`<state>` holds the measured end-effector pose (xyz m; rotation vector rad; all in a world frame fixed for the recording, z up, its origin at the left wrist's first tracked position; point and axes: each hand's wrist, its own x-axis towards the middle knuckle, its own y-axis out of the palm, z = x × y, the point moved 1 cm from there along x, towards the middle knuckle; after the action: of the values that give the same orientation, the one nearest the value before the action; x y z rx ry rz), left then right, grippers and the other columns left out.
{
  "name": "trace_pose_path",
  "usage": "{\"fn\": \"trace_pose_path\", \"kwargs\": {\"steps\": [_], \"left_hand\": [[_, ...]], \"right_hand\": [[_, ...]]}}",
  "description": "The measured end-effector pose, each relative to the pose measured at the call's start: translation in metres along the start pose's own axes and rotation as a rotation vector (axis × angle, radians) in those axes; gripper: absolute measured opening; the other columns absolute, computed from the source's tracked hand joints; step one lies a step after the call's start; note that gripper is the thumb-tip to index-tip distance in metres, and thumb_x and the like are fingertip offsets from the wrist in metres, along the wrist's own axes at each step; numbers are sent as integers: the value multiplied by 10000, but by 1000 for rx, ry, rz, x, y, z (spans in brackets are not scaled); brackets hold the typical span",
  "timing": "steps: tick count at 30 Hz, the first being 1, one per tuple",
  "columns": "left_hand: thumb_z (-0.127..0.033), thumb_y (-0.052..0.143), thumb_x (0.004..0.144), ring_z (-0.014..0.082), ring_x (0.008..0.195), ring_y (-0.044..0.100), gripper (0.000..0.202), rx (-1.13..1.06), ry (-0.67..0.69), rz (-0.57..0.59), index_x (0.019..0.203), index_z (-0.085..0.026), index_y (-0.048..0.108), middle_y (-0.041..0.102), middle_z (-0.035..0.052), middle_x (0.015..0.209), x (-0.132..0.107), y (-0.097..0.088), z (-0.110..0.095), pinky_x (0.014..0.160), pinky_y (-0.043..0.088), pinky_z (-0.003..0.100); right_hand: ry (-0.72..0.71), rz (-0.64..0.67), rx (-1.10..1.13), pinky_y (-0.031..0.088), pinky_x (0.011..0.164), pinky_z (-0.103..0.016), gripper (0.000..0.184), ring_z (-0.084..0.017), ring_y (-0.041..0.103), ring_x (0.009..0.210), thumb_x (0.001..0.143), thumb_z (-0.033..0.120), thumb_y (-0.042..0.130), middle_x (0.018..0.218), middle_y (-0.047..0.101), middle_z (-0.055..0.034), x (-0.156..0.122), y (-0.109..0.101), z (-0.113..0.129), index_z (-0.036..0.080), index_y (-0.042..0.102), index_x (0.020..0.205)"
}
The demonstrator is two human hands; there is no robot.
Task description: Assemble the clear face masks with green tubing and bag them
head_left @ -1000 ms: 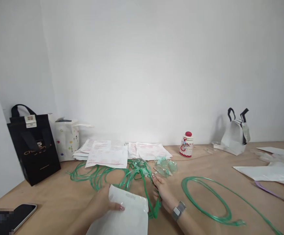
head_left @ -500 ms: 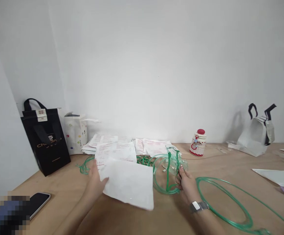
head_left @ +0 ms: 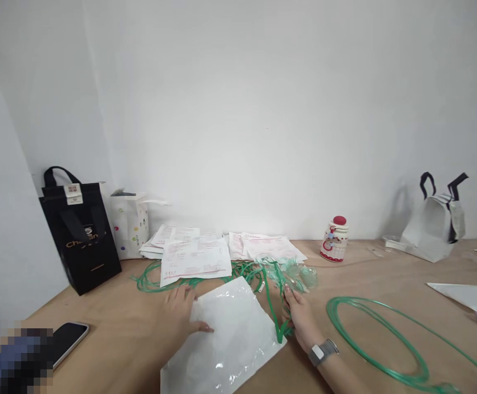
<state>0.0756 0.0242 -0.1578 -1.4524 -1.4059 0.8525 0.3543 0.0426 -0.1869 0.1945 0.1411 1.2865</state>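
Note:
My left hand (head_left: 179, 312) lies on the left edge of a white plastic pouch (head_left: 225, 339) flat on the wooden table (head_left: 119, 350), thumb on top of it. My right hand (head_left: 298, 313), with a watch on the wrist, grips a bundle of green tubing (head_left: 277, 306) just right of the pouch. The tubing leads back to clear green mask parts (head_left: 299, 273) behind the hand.
Printed paper packets (head_left: 195, 257) and more green tubing (head_left: 151, 279) lie behind the pouch. A black gift bag (head_left: 81, 232) and a dotted white bag (head_left: 130, 223) stand at the left, a phone (head_left: 68, 338) near the front. A tubing coil (head_left: 378, 339), small jar (head_left: 333, 238) and white bag (head_left: 435, 224) are right.
The pouch, held up half a second ago, now lies flat on the table under my left hand. My right hand has lowered the green tubing to the table beside it.

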Motion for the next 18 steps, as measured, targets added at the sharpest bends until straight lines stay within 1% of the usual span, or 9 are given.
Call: {"fn": "trace_pose_path", "kwargs": {"steps": [2, 4, 5, 8, 10, 12, 15, 17, 18], "left_hand": [[-596, 705, 440, 334, 1087, 471, 756, -25, 34, 23, 1076, -218, 551, 586, 109, 1115, 0, 1, -1, 897, 313, 390], [-575, 737, 388, 340, 1045, 498, 834, -53, 43, 53, 1115, -222, 532, 615, 98, 1051, -1, 3, -2, 872, 322, 401], [-559, 749, 372, 340, 1019, 511, 812, -67, 46, 66, 1084, -223, 553, 624, 91, 1017, -2, 4, -2, 855, 331, 398], [-484, 783, 355, 323, 958, 528, 630, -114, 60, 94, 904, -218, 624, 623, 73, 945, -3, 6, -2, 808, 352, 374], [-416, 802, 356, 314, 974, 515, 587, -156, 69, 104, 878, -212, 628, 608, 69, 965, -4, 7, -3, 823, 344, 374], [-361, 798, 393, 295, 984, 508, 548, -213, 74, 115, 885, -203, 615, 598, 62, 985, -4, 8, -5, 839, 342, 369], [-355, 750, 494, 240, 853, 560, 422, -332, 74, 178, 847, -191, 587, 621, 32, 877, -8, 6, -10, 731, 407, 313], [-391, 716, 549, 213, 782, 580, 449, -420, 81, 240, 928, -203, 564, 641, 6, 840, -14, 4, -15, 651, 427, 279], [-415, 700, 569, 207, 782, 584, 478, -459, 86, 267, 978, -216, 553, 650, -3, 854, -17, 4, -17, 640, 429, 271]], "right_hand": [[23, 34, -5, 124, 337, -202, 409, -56, 191, 319, 622, 567, 618, 414, 256, 113, 0, 0, 1, 223, 409, 554], [24, 63, -14, 130, 339, -205, 419, -54, 182, 323, 615, 568, 624, 410, 250, 113, 0, 0, 3, 221, 402, 541], [21, 75, -20, 133, 339, -206, 423, -53, 178, 325, 613, 570, 624, 409, 250, 112, 0, 1, 4, 220, 400, 536], [7, 106, -41, 143, 334, -205, 425, -50, 180, 329, 603, 575, 628, 409, 270, 109, -4, 5, 5, 216, 411, 537], [-5, 126, -57, 157, 331, -205, 428, -50, 191, 331, 598, 583, 628, 409, 287, 105, -8, 9, 5, 212, 423, 539], [-17, 142, -73, 168, 327, -206, 430, -51, 198, 335, 604, 596, 615, 410, 298, 103, -11, 13, 5, 209, 437, 548], [-40, 152, -91, 174, 329, -207, 440, -53, 206, 344, 607, 617, 600, 421, 307, 99, -15, 17, 6, 205, 451, 564], [-60, 156, -100, 178, 331, -208, 451, -57, 222, 351, 599, 630, 598, 428, 309, 97, -16, 18, 7, 205, 452, 566], [-69, 160, -103, 180, 332, -209, 456, -58, 230, 353, 598, 637, 594, 430, 309, 95, -16, 18, 8, 205, 451, 565]]}}
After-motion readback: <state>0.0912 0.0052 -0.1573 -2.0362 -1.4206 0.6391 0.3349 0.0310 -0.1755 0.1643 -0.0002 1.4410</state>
